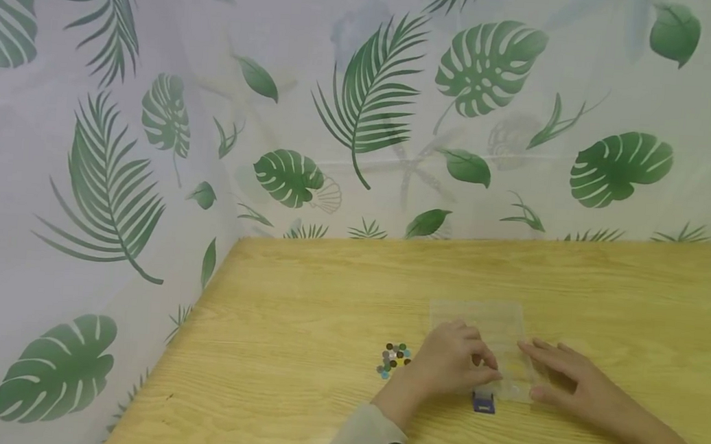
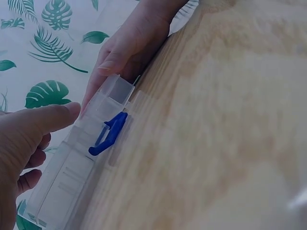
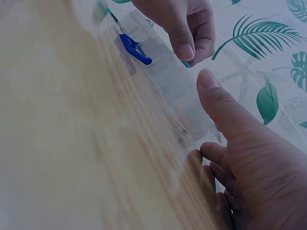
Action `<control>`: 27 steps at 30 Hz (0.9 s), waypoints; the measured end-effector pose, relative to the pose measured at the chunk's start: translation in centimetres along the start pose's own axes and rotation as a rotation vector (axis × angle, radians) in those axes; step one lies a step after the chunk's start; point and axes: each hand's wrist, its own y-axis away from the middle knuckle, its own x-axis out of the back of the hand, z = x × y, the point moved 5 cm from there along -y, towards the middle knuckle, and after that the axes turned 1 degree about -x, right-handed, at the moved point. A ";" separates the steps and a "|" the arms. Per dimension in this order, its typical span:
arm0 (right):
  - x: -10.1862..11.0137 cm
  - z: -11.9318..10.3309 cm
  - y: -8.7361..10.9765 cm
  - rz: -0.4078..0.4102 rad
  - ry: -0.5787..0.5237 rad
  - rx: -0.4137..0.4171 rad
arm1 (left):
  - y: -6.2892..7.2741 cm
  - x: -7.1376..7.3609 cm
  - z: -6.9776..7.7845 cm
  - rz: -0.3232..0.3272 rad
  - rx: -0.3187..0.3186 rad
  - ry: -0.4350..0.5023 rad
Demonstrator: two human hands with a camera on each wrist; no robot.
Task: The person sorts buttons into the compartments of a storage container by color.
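A clear plastic compartment box (image 1: 513,391) with a blue latch (image 1: 484,403) at its front lies on the wooden table, its transparent lid (image 1: 476,309) laid back behind it. Over the compartments, my left hand (image 1: 454,359) pinches a small teal disc (image 3: 186,63) between thumb and fingertips; only its edge shows in the right wrist view. My right hand (image 1: 579,382) rests along the right side of the box, fingers loosely extended and thumb near the front corner. The left wrist view shows the latch (image 2: 109,134) hanging down from the box front.
A loose cluster of small round discs (image 1: 400,363) in several colours lies on the table (image 1: 284,354) just left of my left hand. Leaf-printed cloth (image 1: 215,102) hangs behind the table and along its left side.
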 end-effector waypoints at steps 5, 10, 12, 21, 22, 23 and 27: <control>-0.1 -0.1 0.0 -0.008 -0.001 -0.025 | 0.1 -0.1 0.0 -0.001 -0.008 0.032; 0.0 0.0 -0.1 -0.006 -0.006 -0.028 | 0.2 0.9 -0.4 0.023 -0.003 0.083; 0.0 0.0 0.0 -0.005 -0.011 -0.026 | 0.3 1.3 -0.7 0.042 0.012 0.111; 0.1 0.3 0.1 -0.006 -0.022 -0.031 | 1.4 1.6 -1.6 0.054 0.034 0.226; 0.1 0.3 0.1 -0.007 -0.026 -0.029 | 1.6 1.6 -1.8 0.040 0.047 0.230; 0.0 0.3 0.1 -0.008 -0.029 -0.028 | 1.8 1.7 -1.9 0.028 0.060 0.230; 0.0 0.3 0.0 -0.013 -0.026 -0.034 | 2.7 2.2 -2.8 -0.002 0.124 0.276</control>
